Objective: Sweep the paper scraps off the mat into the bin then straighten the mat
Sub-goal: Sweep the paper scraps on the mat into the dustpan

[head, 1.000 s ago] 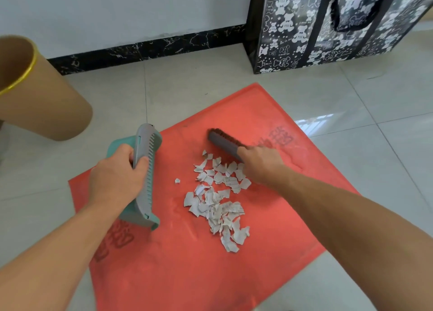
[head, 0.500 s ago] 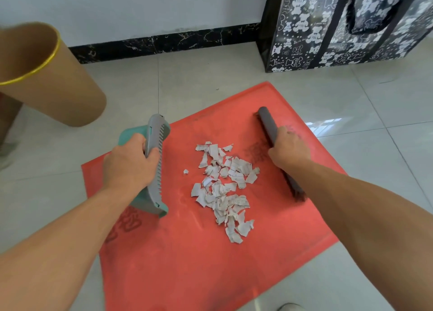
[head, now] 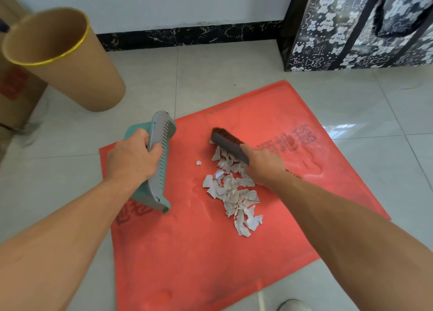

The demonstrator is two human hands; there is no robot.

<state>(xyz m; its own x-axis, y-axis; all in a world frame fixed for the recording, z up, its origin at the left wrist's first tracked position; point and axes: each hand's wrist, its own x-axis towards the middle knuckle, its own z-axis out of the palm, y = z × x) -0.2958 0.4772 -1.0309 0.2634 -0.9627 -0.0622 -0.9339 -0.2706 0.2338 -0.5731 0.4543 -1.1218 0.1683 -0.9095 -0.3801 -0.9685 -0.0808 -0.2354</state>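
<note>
White paper scraps (head: 234, 193) lie in a loose strip at the middle of the red mat (head: 199, 264), and one stray scrap (head: 198, 162) sits just apart on the dustpan side. The brush (head: 228, 144) is down at the far end of the heap with its bristles against the top pieces. The right hand (head: 264, 168) is wrapped round its handle, fingers curled underneath out of sight. Across the way, the left hand (head: 131, 160) grips the teal-and-grey dustpan (head: 157, 165) by its back, thumb hooked over the grey comb edge. The pan stands tipped up near the mat's left edge, apart from the pile, and I can't see inside it.

This looks like the gathering stroke, with the heap not yet collected. The smart play is to lay the pan's lip flat on the mat, close beside the scraps, and press it down. Then use short, low strokes toward the pan, because paper this light will flick away under a hard swipe. Catch that stray piece on the way. The mat looks thin and sits skewed to the tile lines, so dragging hard could bunch it.

The brown bin (head: 70, 64) stands well off the mat's far-left corner, gold-rimmed mouth open, so carry the pan level. A cardboard box (head: 14, 93) sits behind it, and a black bear-print bag (head: 351, 29) stands by the wall.
</note>
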